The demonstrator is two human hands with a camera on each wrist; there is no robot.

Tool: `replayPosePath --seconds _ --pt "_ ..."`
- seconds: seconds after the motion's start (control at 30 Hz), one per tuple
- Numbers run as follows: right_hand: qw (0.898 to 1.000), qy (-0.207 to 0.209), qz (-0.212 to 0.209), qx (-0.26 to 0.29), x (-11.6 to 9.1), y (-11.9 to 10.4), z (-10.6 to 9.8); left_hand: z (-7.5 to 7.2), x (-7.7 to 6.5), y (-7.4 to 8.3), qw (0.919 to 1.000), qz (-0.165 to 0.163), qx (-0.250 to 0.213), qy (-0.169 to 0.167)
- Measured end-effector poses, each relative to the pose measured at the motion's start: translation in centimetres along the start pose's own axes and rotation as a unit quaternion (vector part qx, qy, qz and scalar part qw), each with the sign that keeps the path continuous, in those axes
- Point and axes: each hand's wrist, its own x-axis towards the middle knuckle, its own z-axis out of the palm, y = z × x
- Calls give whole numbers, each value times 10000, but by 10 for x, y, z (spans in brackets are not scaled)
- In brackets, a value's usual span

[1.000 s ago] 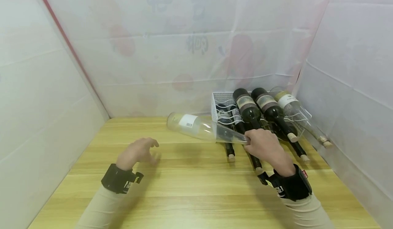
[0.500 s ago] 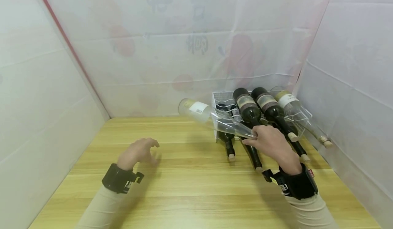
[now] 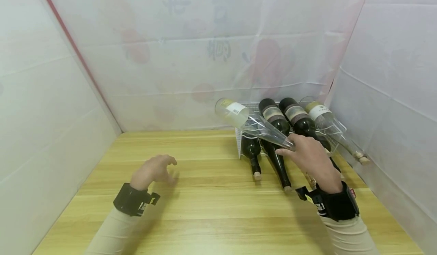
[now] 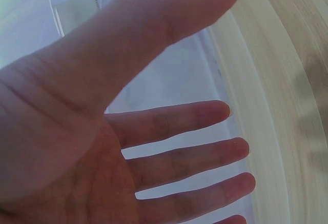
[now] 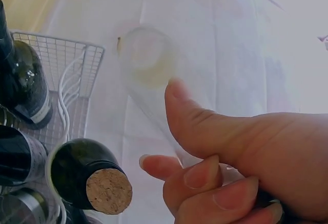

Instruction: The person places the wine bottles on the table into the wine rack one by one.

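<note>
My right hand (image 3: 312, 158) grips a clear glass wine bottle (image 3: 235, 114) by its neck, its white-labelled base raised and pointing to the far left. The bottle tilts over the left part of a white wire wine rack (image 3: 238, 143). In the right wrist view the thumb and curled fingers wrap the neck of the pale bottle (image 5: 148, 65). A corked dark bottle (image 5: 77, 170) lies close beside that hand. My left hand (image 3: 153, 171) hovers over the wooden table on the left, holding nothing. Its fingers (image 4: 179, 124) are spread and straight in the left wrist view.
Dark bottles lie in the rack's lower level, one (image 3: 252, 152) at the left with its corked neck jutting forward. On top rest two dark bottles (image 3: 273, 112) and a clear corked bottle (image 3: 322, 114) by the right wall (image 3: 392, 76). White sheeting (image 3: 170, 69) hangs behind.
My right hand has moved right and slightly toward me. The clear bottle's base has swung up and right, from above the table to over the rack's left side. The left hand stays in place.
</note>
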Motion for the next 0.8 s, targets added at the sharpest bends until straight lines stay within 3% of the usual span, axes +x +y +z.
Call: replayPosePath --seconds 0.8 --pt "9991 382 -160 -108 -1 0 4 -2 -3 0 10000 61 -38 38"
